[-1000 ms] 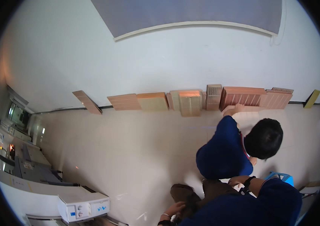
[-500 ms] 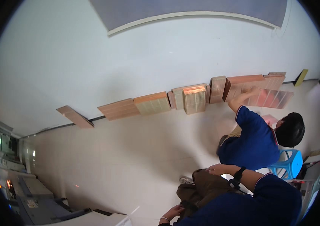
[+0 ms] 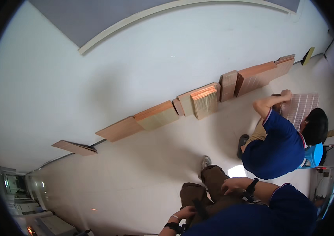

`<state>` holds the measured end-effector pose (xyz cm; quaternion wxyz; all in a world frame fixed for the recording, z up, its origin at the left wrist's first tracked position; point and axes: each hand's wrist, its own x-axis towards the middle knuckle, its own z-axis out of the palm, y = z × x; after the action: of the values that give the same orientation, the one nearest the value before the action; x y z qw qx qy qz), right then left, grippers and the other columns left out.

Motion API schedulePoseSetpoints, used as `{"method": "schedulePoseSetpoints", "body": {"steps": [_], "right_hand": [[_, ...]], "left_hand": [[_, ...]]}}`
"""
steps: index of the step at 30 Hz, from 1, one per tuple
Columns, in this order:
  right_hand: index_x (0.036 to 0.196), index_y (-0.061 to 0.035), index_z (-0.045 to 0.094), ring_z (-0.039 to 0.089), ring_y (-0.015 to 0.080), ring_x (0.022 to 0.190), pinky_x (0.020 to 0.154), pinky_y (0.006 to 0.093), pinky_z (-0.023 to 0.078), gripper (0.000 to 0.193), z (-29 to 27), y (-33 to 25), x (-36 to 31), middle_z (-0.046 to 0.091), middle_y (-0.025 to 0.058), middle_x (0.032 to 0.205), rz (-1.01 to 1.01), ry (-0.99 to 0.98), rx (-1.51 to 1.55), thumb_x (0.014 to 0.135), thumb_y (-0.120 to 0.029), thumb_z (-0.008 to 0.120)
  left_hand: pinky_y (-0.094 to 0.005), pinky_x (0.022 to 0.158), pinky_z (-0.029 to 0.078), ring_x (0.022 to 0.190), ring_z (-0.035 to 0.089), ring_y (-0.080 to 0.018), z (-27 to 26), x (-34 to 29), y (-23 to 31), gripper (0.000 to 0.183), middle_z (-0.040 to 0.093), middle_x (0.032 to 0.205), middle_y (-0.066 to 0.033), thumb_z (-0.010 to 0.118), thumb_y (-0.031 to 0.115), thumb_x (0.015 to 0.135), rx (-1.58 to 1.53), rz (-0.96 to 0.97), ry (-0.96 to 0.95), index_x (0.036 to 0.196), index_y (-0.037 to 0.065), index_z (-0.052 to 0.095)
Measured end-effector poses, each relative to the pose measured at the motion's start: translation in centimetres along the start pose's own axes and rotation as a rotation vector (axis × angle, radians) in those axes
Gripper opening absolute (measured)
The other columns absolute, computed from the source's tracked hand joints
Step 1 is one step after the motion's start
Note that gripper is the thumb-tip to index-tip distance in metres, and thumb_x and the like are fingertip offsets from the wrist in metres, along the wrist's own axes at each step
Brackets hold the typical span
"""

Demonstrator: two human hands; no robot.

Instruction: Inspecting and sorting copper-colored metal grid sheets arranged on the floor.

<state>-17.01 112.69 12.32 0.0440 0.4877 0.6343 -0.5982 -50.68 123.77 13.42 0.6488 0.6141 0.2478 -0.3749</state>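
My left hand (image 3: 186, 212) lies against the thigh of my brown trousers (image 3: 192, 194), beside a dark strap-like piece (image 3: 200, 209); its fingertips are partly hidden there. On the other thigh rests my right hand (image 3: 234, 184), loosely bent, fingers apart and nothing visible in them. Each wrist wears a black band. To the right a seated co-worker in a blue shirt (image 3: 273, 149) grips a pinkish, see-through sheet with a grid pattern (image 3: 306, 104) by its top edge. Another brownish piece shows at that person's hand.
Stacks of copper-coloured boards (image 3: 257, 78) lean along the white wall, with a gridded stack (image 3: 206, 104) in front and a tilted board (image 3: 74, 147) at the left. A blue stool (image 3: 315, 155) is under the co-worker. Machines (image 3: 55, 226) stand at lower left.
My view has tilted and shifted. The co-worker has drawn the sheet away from the wall boards toward the body. My right hand has slid onto the thigh; both my legs show more.
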Motion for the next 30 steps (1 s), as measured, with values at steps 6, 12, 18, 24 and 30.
{"method": "schedulePoseSetpoints", "body": {"steps": [6,12,18,24,30], "right_hand": [[0.094,-0.0088,0.065,0.062,0.0218,0.073,0.070,0.0338,0.050,0.038,-1.3,-2.0,1.5,0.065,0.0064,0.083,0.347,-0.285,0.475,0.085,-0.045,0.058],[0.092,-0.0075,0.066,0.057,0.0123,0.066,0.058,0.0252,0.049,0.037,-2.3,-0.8,7.5,0.062,0.0035,0.077,0.406,-0.478,0.938,0.093,-0.039,0.047],[0.096,-0.0082,0.062,0.057,0.0129,0.065,0.059,0.0272,0.047,0.024,-6.9,11.9,19.6,0.063,0.0044,0.081,0.378,0.692,0.792,0.091,-0.024,0.045],[0.109,-0.0060,0.061,0.063,0.0198,0.075,0.070,0.0335,0.050,0.026,-17.4,25.7,24.6,0.066,0.0102,0.087,0.386,1.037,0.666,0.091,-0.023,0.053],[0.115,-0.0064,0.058,0.064,0.0247,0.077,0.075,0.0358,0.051,0.029,-23.2,32.4,28.2,0.065,0.0133,0.096,0.309,1.244,0.513,0.089,-0.020,0.056]], "left_hand": [[-0.0274,0.085,0.044,0.094,0.056,-0.0132,-1.8,-2.9,-3.4,0.036,0.064,0.100,-0.0060,0.051,0.025,0.092,-0.265,-0.021,-0.200,0.117,0.001,0.057],[-0.0307,0.066,0.050,0.078,0.061,-0.0165,-11.9,3.8,-2.9,0.025,0.065,0.088,-0.0078,0.053,0.016,0.087,0.081,-0.002,-0.790,0.103,-0.002,0.060],[-0.0367,0.081,0.047,0.092,0.058,-0.0343,-22.6,18.9,-3.1,0.025,0.061,0.103,-0.0154,0.048,0.021,0.092,0.253,0.666,-0.001,0.108,0.005,0.058],[-0.0322,0.086,0.047,0.097,0.060,-0.0222,-30.6,30.0,3.1,0.024,0.062,0.105,-0.0121,0.051,0.010,0.091,-0.097,0.534,0.228,0.113,0.003,0.057],[-0.0328,0.085,0.046,0.099,0.058,-0.0243,-32.5,35.9,0.3,0.027,0.061,0.107,-0.0128,0.052,0.008,0.089,0.036,0.560,0.230,0.115,0.002,0.055]]}}
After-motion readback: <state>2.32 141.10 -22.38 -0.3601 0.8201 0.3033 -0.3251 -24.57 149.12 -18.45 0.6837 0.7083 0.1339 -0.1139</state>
